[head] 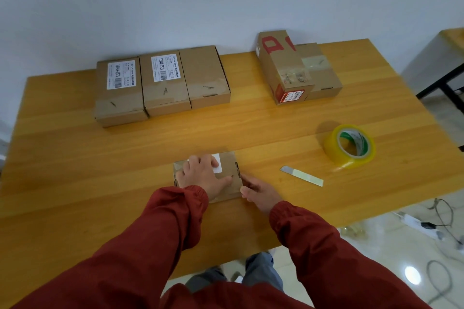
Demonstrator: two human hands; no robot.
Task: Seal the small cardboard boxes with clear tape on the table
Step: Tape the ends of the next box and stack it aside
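Observation:
A small cardboard box (pixel 229 163) with a white label lies near the front middle of the wooden table (pixel 75 153). My left hand (pixel 204 175) lies flat on its top, fingers spread and pressing down. My right hand (pixel 259 193) touches the box's right side, thumb at its near right corner; its fingers lie behind the box edge. A roll of clear yellowish tape (pixel 349 145) sits on the table to the right. A metal cutter blade (pixel 301 175) lies between the roll and the box.
Three cardboard boxes (pixel 163 83) stand side by side at the back left. Two more boxes (pixel 296 68), one with red markings, stand at the back right. Cables and a power strip (pixel 424 226) lie on the floor at the right.

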